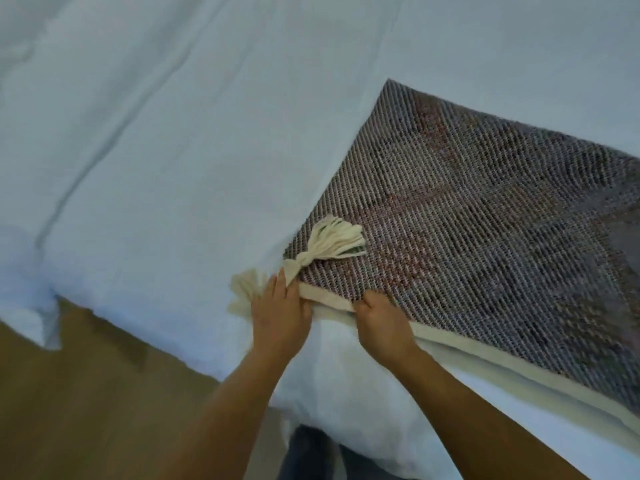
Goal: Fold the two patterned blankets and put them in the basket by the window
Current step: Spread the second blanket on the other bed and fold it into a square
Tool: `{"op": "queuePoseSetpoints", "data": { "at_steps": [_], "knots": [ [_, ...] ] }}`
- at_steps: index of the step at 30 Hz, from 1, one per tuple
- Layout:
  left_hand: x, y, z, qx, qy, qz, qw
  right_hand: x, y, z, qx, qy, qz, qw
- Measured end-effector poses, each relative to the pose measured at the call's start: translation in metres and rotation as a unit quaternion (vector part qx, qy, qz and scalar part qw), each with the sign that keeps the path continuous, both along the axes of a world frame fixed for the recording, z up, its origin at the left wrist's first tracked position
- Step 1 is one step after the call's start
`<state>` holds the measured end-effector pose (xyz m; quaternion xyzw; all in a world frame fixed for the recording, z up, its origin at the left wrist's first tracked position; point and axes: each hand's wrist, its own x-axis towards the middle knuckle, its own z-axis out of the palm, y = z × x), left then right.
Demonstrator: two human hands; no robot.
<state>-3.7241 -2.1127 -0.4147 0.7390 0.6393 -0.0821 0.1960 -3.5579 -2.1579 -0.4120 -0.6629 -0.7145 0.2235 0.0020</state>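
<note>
Only 1 view was given, from the person's head, tilted forward and steeply down over the near edge of the bed (173, 150). It sat close (the left hand (278, 317) and right hand (381, 320), at the patterned blanket (467, 202), filled the lower middle), with floor (69, 410) at lower left.

White bed (173, 150) carries 1 patterned blanket (467, 209).
</note>
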Motion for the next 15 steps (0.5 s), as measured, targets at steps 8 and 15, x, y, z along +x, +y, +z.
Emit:
{"op": "queuePoseSetpoints", "data": {
  "at_steps": [8,15],
  "knots": [
    [-0.035,-0.038,-0.018,-0.065,0.012,0.019,0.998,-0.017,-0.013,-0.019,-0.074,-0.036,-0.044,0.996],
    [-0.018,0.012,-0.003,0.014,-0.141,-0.024,0.990,-0.056,0.004,-0.013,-0.053,0.057,-0.133,0.988]
  ]
}}
